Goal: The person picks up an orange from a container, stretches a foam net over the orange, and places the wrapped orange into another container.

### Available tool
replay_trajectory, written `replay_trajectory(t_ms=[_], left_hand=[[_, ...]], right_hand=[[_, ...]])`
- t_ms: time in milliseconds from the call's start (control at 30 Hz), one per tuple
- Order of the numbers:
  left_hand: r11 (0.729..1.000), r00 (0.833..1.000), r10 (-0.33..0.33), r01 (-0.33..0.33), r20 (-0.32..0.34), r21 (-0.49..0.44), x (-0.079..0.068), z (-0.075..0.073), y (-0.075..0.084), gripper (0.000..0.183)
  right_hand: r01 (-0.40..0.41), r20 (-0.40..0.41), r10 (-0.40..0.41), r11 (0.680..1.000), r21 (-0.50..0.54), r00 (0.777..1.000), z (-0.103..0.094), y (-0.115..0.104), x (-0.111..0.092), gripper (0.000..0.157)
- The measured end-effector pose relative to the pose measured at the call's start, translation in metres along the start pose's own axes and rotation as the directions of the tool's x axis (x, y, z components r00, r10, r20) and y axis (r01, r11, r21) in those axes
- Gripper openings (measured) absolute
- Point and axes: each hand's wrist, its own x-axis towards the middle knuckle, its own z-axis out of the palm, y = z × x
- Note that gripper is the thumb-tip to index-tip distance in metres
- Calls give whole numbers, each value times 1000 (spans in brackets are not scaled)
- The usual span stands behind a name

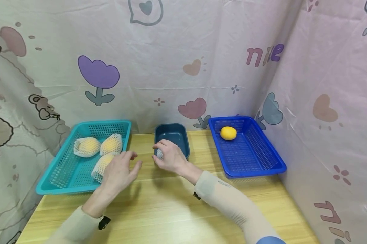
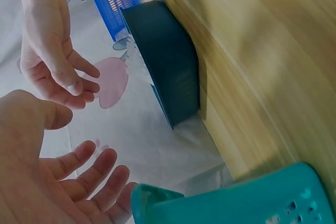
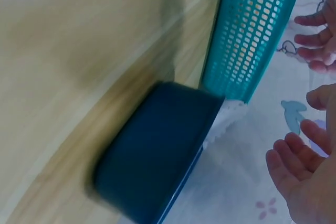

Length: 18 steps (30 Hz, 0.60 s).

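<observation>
My right hand (image 1: 170, 156) hovers over the near-left rim of a small dark teal box (image 1: 186, 148), its fingers loosely bent with nothing between them. A crumpled white foam net (image 1: 159, 154) sticks up over that rim; the left wrist view shows the foam net (image 2: 137, 61) apart from the fingertips. My left hand (image 1: 119, 171) is relaxed, palm inward and fingers spread, above the right side of a turquoise basket (image 1: 61, 171). Several yellow fruits (image 1: 89, 147) in white foam nets lie in that basket. My left hand partly hides the nearest netted fruit (image 1: 101, 166).
A blue basket (image 1: 247, 174) stands at the right, holding one bare yellow lemon (image 1: 228, 133) in its far-left corner. All three containers stand on a wooden table (image 1: 171, 217). A printed curtain (image 1: 159, 67) hangs behind and along both sides.
</observation>
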Motion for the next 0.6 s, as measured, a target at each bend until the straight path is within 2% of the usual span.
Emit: replay_trajectory(t_ms=[167, 333, 600], left_hand=[[999, 1000, 24, -24, -12, -26, 0, 6, 4, 26], [999, 999, 34, -34, 9, -39, 2, 13, 11, 27], [997, 998, 48, -45, 49, -58, 2, 26, 26, 38]], right_hand=[[-33, -16, 33, 999, -5, 999, -11, 11, -1, 29], [-59, -40, 58, 998, -32, 998, -27, 24, -2, 32], [-181, 3, 182, 983, -23, 983, -51, 48, -7, 36]])
